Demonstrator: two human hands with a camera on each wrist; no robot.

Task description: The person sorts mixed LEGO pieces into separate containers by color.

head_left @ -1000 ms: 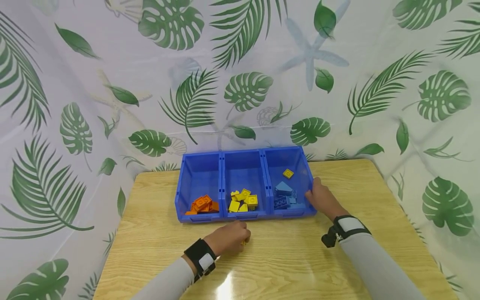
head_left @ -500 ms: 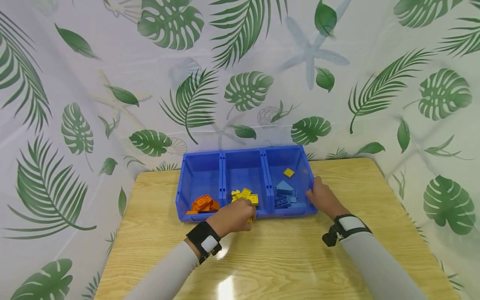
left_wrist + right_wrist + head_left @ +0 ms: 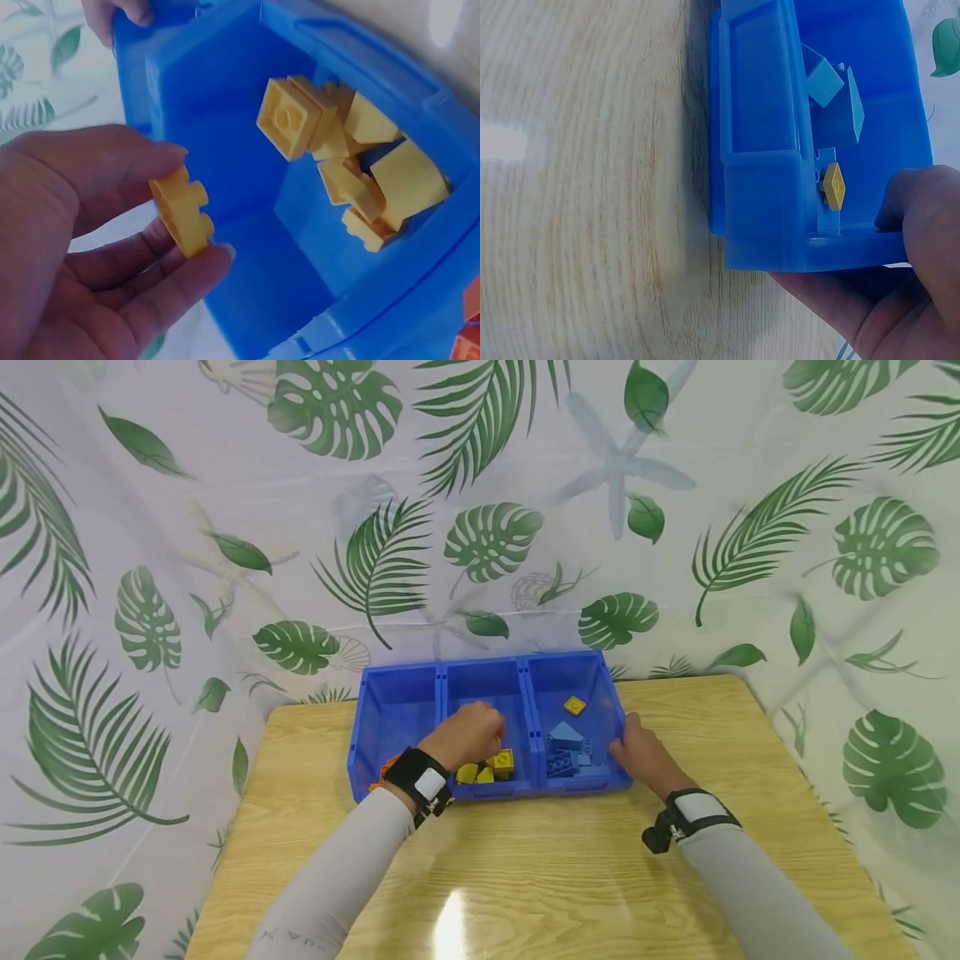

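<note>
My left hand [image 3: 467, 732] is over the middle blue bin [image 3: 225, 120], pinching a yellow toy brick [image 3: 184, 214] between thumb and fingers. Below it, several yellow bricks [image 3: 411, 180] lie at that bin's front. At the right end, my right hand [image 3: 649, 758] grips the side wall of the right bin [image 3: 761, 90], thumb inside and fingers outside. That bin contains several blue bricks [image 3: 567, 737] near the front and a single yellow brick [image 3: 575, 705] farther back.
The left bin [image 3: 356, 735] holds orange bricks [image 3: 384, 772], partly hidden by my left wrist. All three bins stand side by side on a wooden table [image 3: 555, 877]. A leaf-patterned sheet [image 3: 487, 468] hangs right behind them.
My left hand has moved from the table in front of the bins, up over the front edge, to above the middle bin with the yellow brick. My right hand has stayed put.
</note>
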